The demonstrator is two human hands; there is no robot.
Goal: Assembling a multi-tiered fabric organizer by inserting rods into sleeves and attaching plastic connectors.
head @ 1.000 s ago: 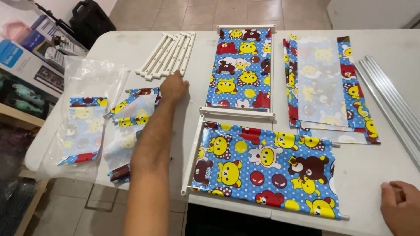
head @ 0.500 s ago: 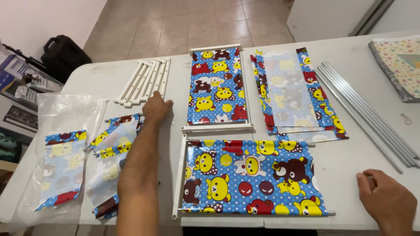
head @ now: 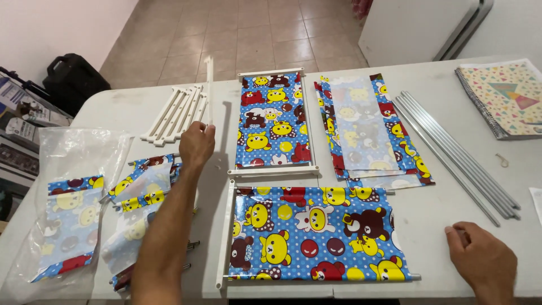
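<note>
While your left hand [head: 196,144] reaches out over the white table [head: 130,110], its fingers close around the lower end of a white plastic rod [head: 209,90], which stands nearly upright and rises above the bundle of matching white rods [head: 174,114] lying just beside it. Your right hand [head: 483,261] rests on the table's near right edge, fingers curled loosely inward and holding nothing, close to the lower cartoon-print fabric panel [head: 316,232]. A second framed panel [head: 274,121] lies above that one, with folded print fabric [head: 370,133] to its right, then a set of grey metal tubes [head: 454,152]. Left of your forearm sit more folded fabric pieces [head: 141,189] and a clear plastic bag [head: 70,200].
</note>
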